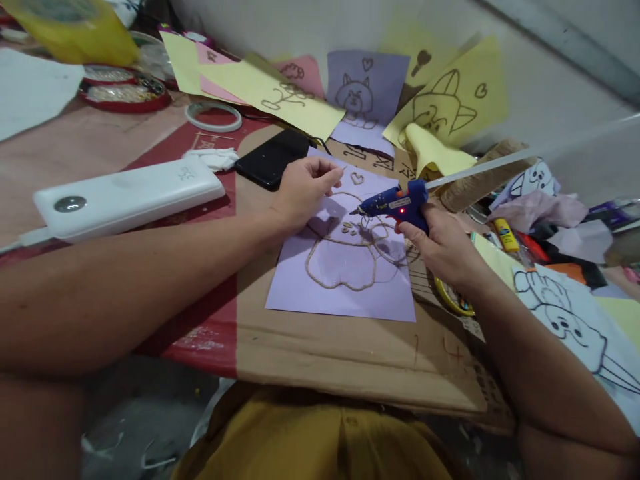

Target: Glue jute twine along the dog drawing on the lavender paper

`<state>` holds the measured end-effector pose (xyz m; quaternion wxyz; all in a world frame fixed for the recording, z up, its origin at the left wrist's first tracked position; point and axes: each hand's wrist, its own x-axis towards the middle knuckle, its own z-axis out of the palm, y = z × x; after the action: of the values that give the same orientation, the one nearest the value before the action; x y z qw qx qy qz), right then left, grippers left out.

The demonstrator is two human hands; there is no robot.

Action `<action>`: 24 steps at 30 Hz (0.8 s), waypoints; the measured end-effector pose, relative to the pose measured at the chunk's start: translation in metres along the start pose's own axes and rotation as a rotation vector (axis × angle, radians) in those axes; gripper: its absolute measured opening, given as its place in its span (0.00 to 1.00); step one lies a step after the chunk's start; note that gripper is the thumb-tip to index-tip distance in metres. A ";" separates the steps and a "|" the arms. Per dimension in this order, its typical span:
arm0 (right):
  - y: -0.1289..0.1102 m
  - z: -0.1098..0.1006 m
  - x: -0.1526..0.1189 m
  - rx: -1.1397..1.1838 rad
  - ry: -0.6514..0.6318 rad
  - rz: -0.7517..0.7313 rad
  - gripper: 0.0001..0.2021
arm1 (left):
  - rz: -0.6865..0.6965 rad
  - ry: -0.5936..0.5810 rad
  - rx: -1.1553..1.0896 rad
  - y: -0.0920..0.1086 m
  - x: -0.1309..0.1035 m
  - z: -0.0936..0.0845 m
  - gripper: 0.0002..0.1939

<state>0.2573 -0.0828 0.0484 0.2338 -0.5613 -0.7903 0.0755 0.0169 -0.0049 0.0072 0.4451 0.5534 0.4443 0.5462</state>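
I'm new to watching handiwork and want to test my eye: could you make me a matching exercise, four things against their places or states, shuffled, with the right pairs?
Things:
1. Glue gun
2. Phone
3. White device
4. Purple sheet under the hands

Places and states:
A. Has a cable at one end
B. Bears brown outlines
C. Held in the right hand, red light showing
D. Black, lying beside the left hand

Right pairs: 1-C, 2-D, 3-A, 4-B

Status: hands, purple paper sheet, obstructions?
Right hand: gripping blue plastic glue gun, red light on, nozzle over rectangular purple paper sheet. Left hand: fingertips together over sheet's upper part; anything held too small to tell. Black rectangular phone beside sheet.
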 end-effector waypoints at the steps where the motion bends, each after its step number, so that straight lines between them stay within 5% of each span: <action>1: 0.000 0.002 0.000 0.002 -0.007 -0.007 0.12 | 0.002 0.002 -0.001 0.000 0.000 0.000 0.08; 24: -0.006 0.007 0.000 -0.061 -0.109 0.003 0.16 | 0.043 0.002 0.010 -0.010 0.004 0.001 0.06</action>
<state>0.2490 -0.0842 0.0441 0.1733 -0.5644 -0.8029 0.0822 0.0180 0.0013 -0.0013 0.4299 0.5646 0.4354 0.5538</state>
